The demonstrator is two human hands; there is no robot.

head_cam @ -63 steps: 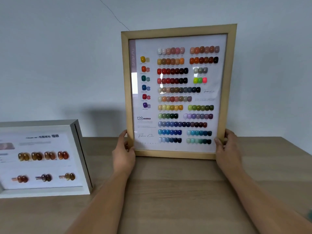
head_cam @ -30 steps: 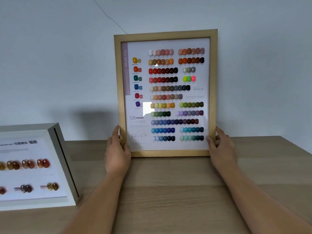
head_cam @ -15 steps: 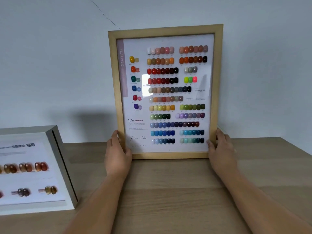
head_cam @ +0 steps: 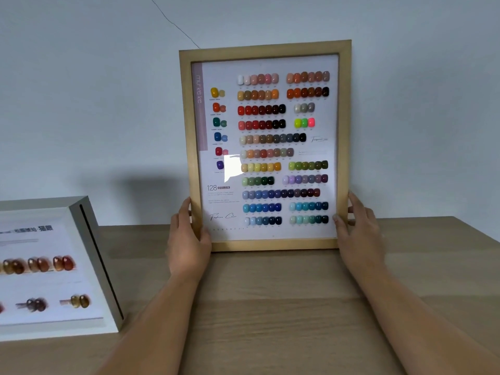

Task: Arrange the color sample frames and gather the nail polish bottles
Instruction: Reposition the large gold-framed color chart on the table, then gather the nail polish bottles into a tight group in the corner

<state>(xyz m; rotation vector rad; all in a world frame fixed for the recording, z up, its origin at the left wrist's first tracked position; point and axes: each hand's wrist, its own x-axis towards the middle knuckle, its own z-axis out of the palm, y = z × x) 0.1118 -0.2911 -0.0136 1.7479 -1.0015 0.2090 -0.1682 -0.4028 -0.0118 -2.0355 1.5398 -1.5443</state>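
Observation:
A light wooden frame [head_cam: 266, 50] with rows of coloured nail samples stands upright on the wooden table, its top close to the pale wall. My left hand [head_cam: 186, 239] grips its lower left edge, thumb on the front. My right hand [head_cam: 357, 228] holds its lower right edge. A second, silver-white frame [head_cam: 89, 239] with brown and amber samples leans at the left, partly cut off by the picture's edge. No nail polish bottles are in view.
The wooden table [head_cam: 270, 307] runs under both frames, with bare surface in front of me and to the right of the wooden frame. A thin dark cord [head_cam: 173, 23] crosses the pale wall above the frame.
The wooden frame has been set back toward the wall and stands nearly straight, its bottom edge on the table. Both hands have stayed on its lower sides.

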